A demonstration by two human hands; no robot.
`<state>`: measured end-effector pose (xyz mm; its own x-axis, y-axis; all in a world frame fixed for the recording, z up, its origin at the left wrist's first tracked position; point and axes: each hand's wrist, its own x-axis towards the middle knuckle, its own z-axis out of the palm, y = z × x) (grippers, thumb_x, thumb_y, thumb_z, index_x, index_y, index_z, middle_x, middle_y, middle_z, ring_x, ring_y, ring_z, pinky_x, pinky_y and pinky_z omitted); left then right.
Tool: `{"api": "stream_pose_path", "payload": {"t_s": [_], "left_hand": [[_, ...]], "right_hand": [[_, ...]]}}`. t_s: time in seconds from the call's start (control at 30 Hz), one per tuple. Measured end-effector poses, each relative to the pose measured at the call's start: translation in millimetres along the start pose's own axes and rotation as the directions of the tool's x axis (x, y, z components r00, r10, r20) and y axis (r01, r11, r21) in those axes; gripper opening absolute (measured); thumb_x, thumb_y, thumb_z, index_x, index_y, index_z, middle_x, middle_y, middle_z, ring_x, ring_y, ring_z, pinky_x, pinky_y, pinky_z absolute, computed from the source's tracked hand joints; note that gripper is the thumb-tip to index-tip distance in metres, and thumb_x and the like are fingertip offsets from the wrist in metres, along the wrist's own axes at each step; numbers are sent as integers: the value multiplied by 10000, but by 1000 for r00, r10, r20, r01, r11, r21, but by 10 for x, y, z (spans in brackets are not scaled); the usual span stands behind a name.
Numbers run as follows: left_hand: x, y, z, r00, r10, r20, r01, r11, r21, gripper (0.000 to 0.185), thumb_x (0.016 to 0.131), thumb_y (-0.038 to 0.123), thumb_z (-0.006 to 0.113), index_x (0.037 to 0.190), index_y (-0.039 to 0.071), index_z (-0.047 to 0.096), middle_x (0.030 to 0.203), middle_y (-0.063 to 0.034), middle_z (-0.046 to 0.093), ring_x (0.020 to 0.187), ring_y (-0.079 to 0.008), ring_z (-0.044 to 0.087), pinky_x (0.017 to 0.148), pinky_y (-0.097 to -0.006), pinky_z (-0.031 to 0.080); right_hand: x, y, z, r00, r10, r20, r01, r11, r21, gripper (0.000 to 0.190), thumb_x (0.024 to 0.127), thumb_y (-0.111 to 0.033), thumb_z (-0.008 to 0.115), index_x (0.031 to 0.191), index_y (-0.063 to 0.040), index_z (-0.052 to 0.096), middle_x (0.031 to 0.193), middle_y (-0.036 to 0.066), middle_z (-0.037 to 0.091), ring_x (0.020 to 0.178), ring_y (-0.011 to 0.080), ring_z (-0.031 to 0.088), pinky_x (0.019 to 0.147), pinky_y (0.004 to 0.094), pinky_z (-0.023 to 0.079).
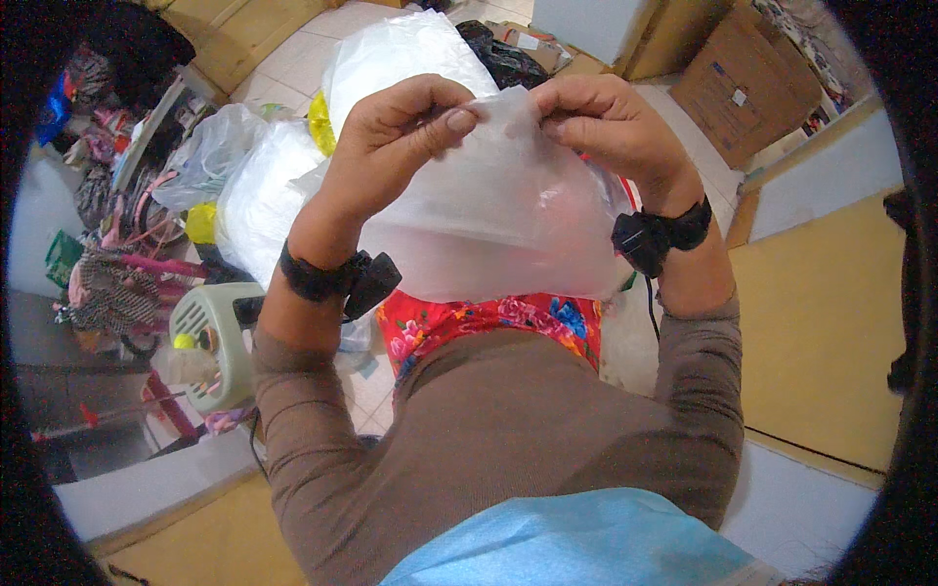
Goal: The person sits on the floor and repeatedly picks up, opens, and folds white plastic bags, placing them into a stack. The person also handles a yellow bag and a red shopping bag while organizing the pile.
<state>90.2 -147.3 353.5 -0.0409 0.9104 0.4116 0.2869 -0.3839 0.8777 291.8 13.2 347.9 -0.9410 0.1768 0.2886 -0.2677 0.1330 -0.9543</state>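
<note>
A translucent plastic bag [476, 198] hangs spread between my hands in front of my lap. My left hand [407, 139] pinches its upper edge between thumb and forefinger. A short way to the right, my right hand [612, 124] grips the same edge with thumb and curled fingers. Reddish colour shows through the lower part of the film; I cannot tell whether something lies inside. Below the bag is red floral cloth [498, 311] over my lap. Each wrist wears a black strap with a small device.
Beyond my hands lies a stack of white plastic bags [403, 58], with another white plastic bundle [256, 190] to the left. A pale green plastic stool [220, 308] stands by my left arm. A cardboard box [744, 91] leans at the far right. Black plastic [502, 55] lies behind the stack.
</note>
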Motion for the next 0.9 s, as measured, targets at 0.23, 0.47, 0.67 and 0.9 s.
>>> {"api": "stream_pose_path", "payload": {"t_s": [0.23,0.47,0.67,0.9], "left_hand": [[24,-36,78,998,40,-51,-36,996,83,160,938,165,671,998,17,672,820,9,620,751,-60,549,669,-206,456],[29,-16,203,991,119,-63,-94,947,306,133,922,128,680,928,1,642,737,-2,601,670,-55,526,605,-219,449],[12,16,269,997,45,-57,-30,972,234,140,918,133,687,901,6,633,720,-14,604,657,-60,527,594,-228,452],[-3,-30,252,1000,-8,-4,9,971,240,175,943,187,666,932,20,612,751,22,570,684,-47,496,598,-208,409]], "right_hand": [[0,-148,36,997,73,27,-67,980,-187,405,796,-56,648,1191,21,603,1061,24,641,980,105,602,890,254,479],[79,-104,191,991,-103,-87,98,993,-62,353,794,-30,607,1146,-15,615,1082,25,592,981,101,557,878,231,439],[84,-20,174,966,-247,-77,220,942,-255,142,735,19,577,857,-47,547,879,-13,493,809,85,466,734,225,395],[112,8,257,905,-424,-23,399,868,-296,174,683,69,544,813,-45,527,778,-6,410,767,113,421,697,252,358]]}}
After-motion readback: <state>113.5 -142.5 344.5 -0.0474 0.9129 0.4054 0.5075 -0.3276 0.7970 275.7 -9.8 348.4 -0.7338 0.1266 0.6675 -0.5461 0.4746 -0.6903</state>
